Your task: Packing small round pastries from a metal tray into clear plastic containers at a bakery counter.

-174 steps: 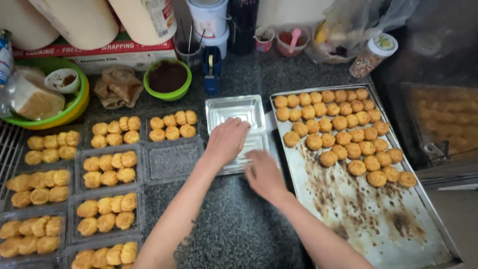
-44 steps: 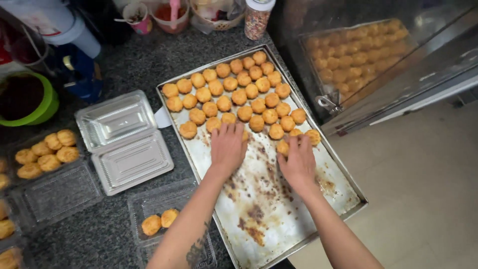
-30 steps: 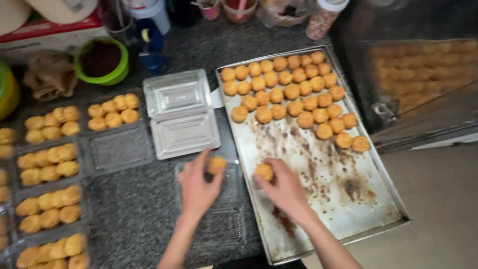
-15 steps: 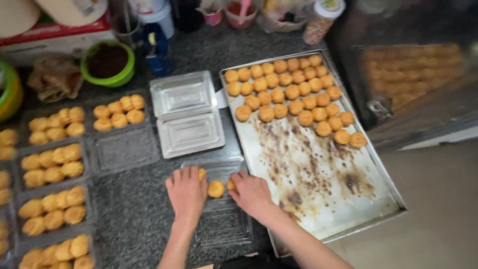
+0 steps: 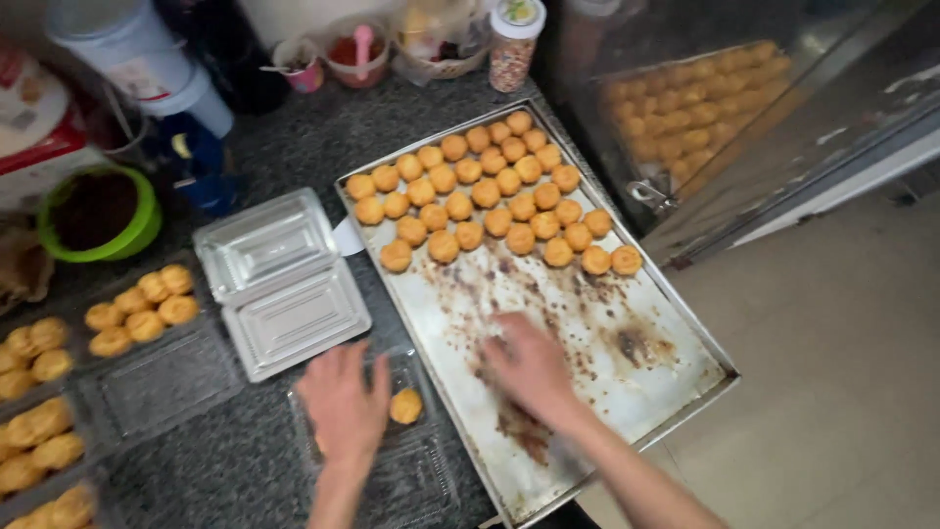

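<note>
Over the tray, the right hand hovers spread and empty, blurred. Left hand lies flat, fingers together, on the box beside a puff. Best to lift puffs lightly, unsquashed.

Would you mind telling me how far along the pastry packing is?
Several clear boxes at left already hold pastries. The left hand rests on an open box showing one pastry; the right hand hovers over the baking tray. About four rows of pastries remain there.
</note>
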